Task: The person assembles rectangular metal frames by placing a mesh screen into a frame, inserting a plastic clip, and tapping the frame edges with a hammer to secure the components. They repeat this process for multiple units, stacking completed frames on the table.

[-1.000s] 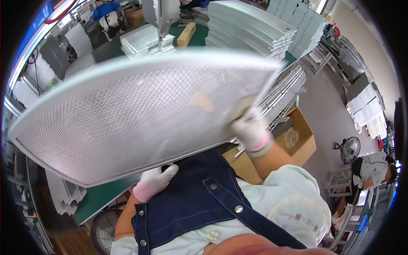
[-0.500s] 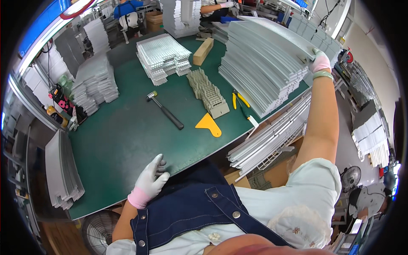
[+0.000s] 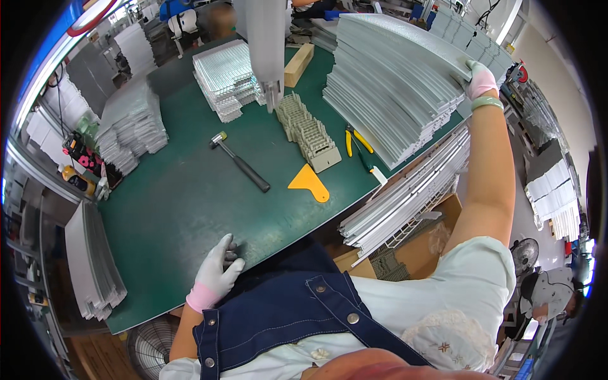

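Observation:
My right hand (image 3: 481, 81), in a white glove with a pink cuff, is at the right end of a tall stack of ribbed silver metal panels (image 3: 396, 88). Its fingers close over the edge of the uppermost panel; the undersides of the fingers are hidden. By the table's front edge hovers my left hand (image 3: 218, 269), gloved alike, thumb apart from the fingers and nothing in it. Between the hands lie a yellow scraper (image 3: 310, 183), yellow-handled pliers (image 3: 358, 140), a green-handled tool (image 3: 370, 167) and a black-handled hammer (image 3: 242, 164).
Beige slotted racks (image 3: 307, 136) and a wooden block (image 3: 299, 65) stand mid-table. A pale upright column with a metallic tip (image 3: 265, 47) covers part of a smaller panel stack (image 3: 221, 73). More panels stand left (image 3: 92, 256). Long strips (image 3: 399, 196) lie below the table edge.
The pale column has appeared over the far part of the table. My right hand sits slightly higher and farther right in view, at the stack's end. The left hand has barely shifted.

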